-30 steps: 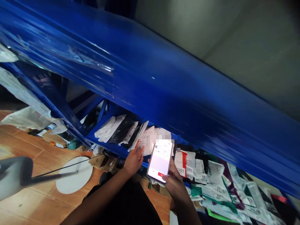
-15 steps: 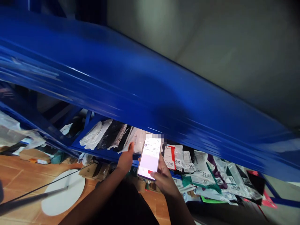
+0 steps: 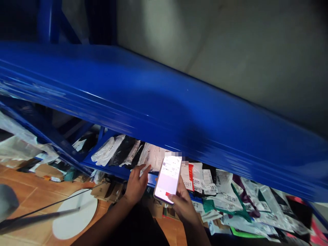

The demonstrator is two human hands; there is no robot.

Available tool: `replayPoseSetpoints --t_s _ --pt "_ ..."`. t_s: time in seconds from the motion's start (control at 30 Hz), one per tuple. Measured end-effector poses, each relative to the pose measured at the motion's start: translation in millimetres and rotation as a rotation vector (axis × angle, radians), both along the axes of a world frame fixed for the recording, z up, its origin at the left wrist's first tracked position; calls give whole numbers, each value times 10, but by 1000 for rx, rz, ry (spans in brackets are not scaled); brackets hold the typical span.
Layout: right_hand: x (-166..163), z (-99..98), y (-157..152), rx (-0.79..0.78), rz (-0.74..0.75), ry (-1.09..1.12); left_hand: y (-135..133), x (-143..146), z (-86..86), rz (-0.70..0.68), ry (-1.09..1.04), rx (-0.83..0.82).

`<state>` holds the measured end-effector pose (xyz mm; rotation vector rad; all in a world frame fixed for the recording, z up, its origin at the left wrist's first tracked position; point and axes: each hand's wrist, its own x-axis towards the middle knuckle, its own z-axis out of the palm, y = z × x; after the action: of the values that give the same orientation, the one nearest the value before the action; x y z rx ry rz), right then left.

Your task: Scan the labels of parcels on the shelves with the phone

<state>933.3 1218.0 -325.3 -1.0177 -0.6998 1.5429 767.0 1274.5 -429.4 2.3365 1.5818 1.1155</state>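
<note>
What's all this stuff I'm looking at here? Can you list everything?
shelf beam: one, blue, slanting across the middle
parcels: many, white, black and green bags with numbered labels, packed on the lower shelf
wall: grey, behind the rack
floor: orange-brown tiles, lower left
disc: one, white, flat on the floor
rod: one, dark, across the lower left
boxes: a few, brown cardboard, under the shelf
plastic bags: several, clear, far left
phone: one, lit white screen, in the right hand
left hand: fingers at a white parcel on the shelf edge
right hand: holds the phone
</note>
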Motion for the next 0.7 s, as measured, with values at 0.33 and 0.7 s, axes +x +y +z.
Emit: replayPoseSetpoints --t_s 0.33,0.7 --pt "167 -107 -79 -26 -2 61 309 23 268 58 149 -277" --pt "76 83 -73 -77 7 229 528 -218 405 81 285 -273"
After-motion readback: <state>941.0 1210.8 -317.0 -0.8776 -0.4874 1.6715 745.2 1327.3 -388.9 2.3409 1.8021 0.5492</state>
